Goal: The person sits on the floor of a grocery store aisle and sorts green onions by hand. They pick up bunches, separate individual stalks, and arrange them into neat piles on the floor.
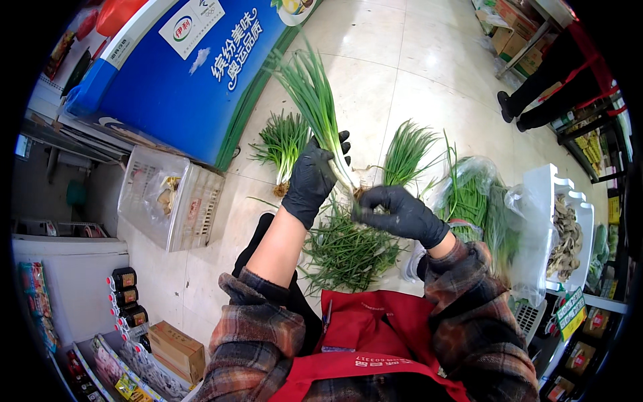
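Observation:
My left hand (314, 176), in a black glove, grips a bunch of green onions (314, 100) near its white stalks. The leaves point up and away from me, and the brown roots hang on my side. Beside those roots is my right hand (397, 211), also gloved, its thumb and fingers curled together; whether it pinches a root or leaf is not clear. Below both hands a loose heap of green trimmings (351, 251) lies on the floor. A bundle of green onions (284, 145) rests to the left, and another green bunch (407, 151) to the right.
At left stand a blue chest freezer (166, 65) and a translucent plastic crate (201, 211). Plastic-bagged greens (472, 201) and a white crate of mushrooms (565, 236) are on the right. A cardboard box (176, 352) sits lower left. Another person's legs (547, 80) show upper right.

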A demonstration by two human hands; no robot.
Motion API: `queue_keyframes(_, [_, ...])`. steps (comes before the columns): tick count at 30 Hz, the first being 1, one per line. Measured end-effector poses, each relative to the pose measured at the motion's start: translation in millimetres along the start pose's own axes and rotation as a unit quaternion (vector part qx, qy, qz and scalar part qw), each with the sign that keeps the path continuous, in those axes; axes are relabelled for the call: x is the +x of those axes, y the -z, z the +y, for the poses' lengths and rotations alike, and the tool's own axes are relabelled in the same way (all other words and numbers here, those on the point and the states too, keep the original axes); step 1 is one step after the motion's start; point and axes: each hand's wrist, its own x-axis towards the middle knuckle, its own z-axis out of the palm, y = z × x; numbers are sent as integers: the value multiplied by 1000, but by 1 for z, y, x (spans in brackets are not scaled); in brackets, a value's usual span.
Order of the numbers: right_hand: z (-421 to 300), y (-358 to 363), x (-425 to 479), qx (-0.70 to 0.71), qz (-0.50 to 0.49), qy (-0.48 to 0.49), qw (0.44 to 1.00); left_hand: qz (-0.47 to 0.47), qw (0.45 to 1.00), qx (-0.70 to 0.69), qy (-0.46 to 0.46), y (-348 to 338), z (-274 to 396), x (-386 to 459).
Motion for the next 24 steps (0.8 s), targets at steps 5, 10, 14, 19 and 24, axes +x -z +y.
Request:
queue_keyframes(5, [4,-14,-10,-96,-291,-4,952,29,994,91,-54,-3,10,1])
queue_keyframes(10, [0,-10,-10,-283,-178,-51,941,26,992,110,-56,-6,9,-2])
queue_keyframes(14, [-16,7,3,-267,85,-127,952,-7,985,164,-60,-12,-1,-3])
queue_keyframes(19, [-9,5,4,-225,238,-71,942,-34,978,199,-47,-20,-21,-9])
queue_keyframes(24, [5,4,7,-110,340,14,934,-35,951,295,-86,-17,-43,-9])
